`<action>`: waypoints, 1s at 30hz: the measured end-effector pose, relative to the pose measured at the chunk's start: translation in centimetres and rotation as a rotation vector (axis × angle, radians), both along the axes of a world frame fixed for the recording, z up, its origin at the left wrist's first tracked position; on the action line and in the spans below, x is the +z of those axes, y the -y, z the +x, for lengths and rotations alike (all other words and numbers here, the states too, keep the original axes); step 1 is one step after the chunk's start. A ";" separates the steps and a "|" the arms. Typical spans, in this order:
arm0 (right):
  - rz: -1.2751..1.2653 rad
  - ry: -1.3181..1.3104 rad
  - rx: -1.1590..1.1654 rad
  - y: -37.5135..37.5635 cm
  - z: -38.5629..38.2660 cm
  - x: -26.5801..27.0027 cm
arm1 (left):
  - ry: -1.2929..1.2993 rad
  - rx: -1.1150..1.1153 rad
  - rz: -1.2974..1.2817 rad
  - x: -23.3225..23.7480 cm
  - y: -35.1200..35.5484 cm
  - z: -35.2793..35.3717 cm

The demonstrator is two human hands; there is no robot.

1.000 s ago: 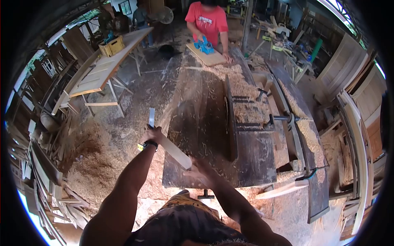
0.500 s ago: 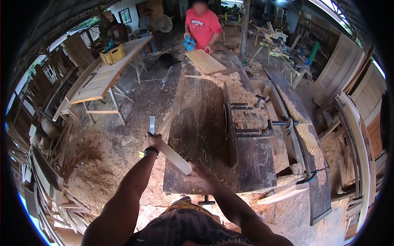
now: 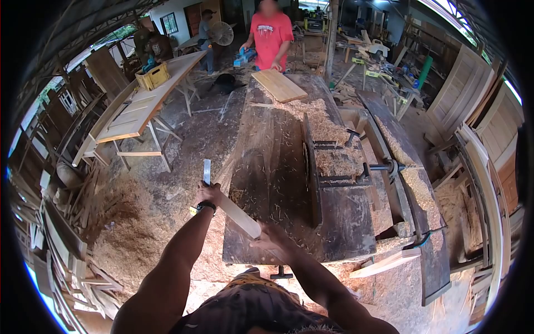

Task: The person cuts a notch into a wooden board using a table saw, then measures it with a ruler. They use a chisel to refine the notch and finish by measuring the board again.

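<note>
My left hand point(image 3: 208, 192) is closed around the upper end of a pale, flat wooden strip point(image 3: 238, 214) with a rounded lower end. A short, shiny flat metal blade point(image 3: 207, 170) sticks up beyond the same hand; whether it joins the strip is hidden by my fingers. My right hand point(image 3: 271, 239) grips the strip's lower end, fingers partly hidden behind it. The strip slants over the near left edge of a dark workbench point(image 3: 258, 161) strewn with shavings.
Across the bench, a person in a red shirt point(image 3: 271, 33) holds a blue power tool point(image 3: 245, 57) beside a wooden board point(image 3: 278, 85). Bar clamps point(image 3: 342, 179) lie on the right. A door panel on trestles point(image 3: 130, 114) carries a yellow crate point(image 3: 152, 76). Stacked lumber point(image 3: 495, 222) lines the right.
The person across the bench has straightened and moved the blue tool to the left, off the board's end. My hands and the wooden strip have hardly moved.
</note>
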State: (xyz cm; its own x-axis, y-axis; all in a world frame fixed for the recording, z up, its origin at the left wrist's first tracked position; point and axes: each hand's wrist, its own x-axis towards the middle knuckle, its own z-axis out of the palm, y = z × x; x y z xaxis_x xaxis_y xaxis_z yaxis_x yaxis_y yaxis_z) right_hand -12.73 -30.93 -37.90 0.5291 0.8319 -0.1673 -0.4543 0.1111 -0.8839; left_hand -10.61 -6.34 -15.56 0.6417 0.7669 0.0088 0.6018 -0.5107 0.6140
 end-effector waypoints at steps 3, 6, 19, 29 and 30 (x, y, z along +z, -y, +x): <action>-0.070 0.186 0.027 0.0 0.3 -0.2 | 0.013 0.005 -0.004 -0.6 -0.3 0.2; -0.040 0.146 0.005 0.1 0.0 0.8 | 0.034 -0.004 0.000 -1.0 -0.5 0.3; -0.532 0.894 0.027 1.4 -1.4 7.5 | 0.009 -0.015 0.034 -1.4 -0.6 0.3; -0.025 -0.098 -0.091 0.2 -0.9 2.0 | 0.000 0.006 0.041 -1.8 -0.9 0.6; -0.029 -0.010 -0.012 0.3 -0.7 2.0 | -0.001 0.006 0.041 -1.7 -0.9 0.5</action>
State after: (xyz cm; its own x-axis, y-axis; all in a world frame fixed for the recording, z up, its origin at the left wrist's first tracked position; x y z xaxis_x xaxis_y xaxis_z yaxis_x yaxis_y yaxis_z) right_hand -13.44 -31.27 -35.94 0.5374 0.8201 -0.1967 -0.4619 0.0911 -0.8823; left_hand -10.12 -5.48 -17.22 0.6371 0.7697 0.0400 0.6054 -0.5319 0.5922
